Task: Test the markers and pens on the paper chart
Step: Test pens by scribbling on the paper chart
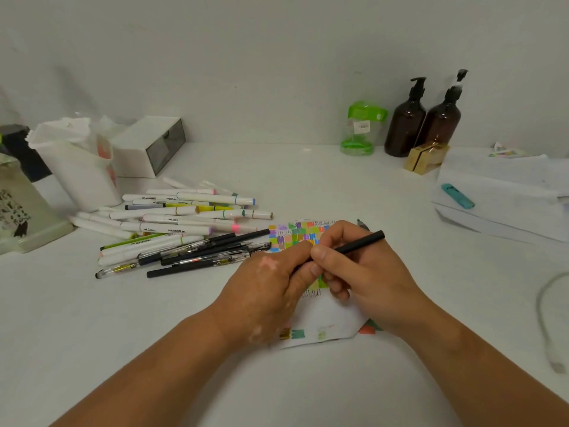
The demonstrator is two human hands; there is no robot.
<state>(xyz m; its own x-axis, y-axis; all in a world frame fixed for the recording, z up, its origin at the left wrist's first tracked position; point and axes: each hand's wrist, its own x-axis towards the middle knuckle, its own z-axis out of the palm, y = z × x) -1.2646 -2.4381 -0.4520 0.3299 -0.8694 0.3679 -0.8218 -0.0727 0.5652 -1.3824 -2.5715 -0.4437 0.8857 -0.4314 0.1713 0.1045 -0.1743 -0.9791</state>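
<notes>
A paper chart [326,318] with many coloured swatches and black scribbles lies on the white table under both hands. My right hand [363,272] grips a slim black pen [360,243] that slants up to the right. My left hand [271,282] meets it, thumb and fingers pinched on the pen's lower end. The pen's tip is hidden between the hands. A pile of white markers [184,211] lies to the left, with several black and clear pens [197,254] in front of it.
A white cup [80,174] and a white drawer box [147,146] stand at the back left. Two brown pump bottles [421,118], a green jar [360,127] and a gold box [426,157] stand at the back. Stacked paper with a teal object [457,195] lies right, and a white cable [548,318].
</notes>
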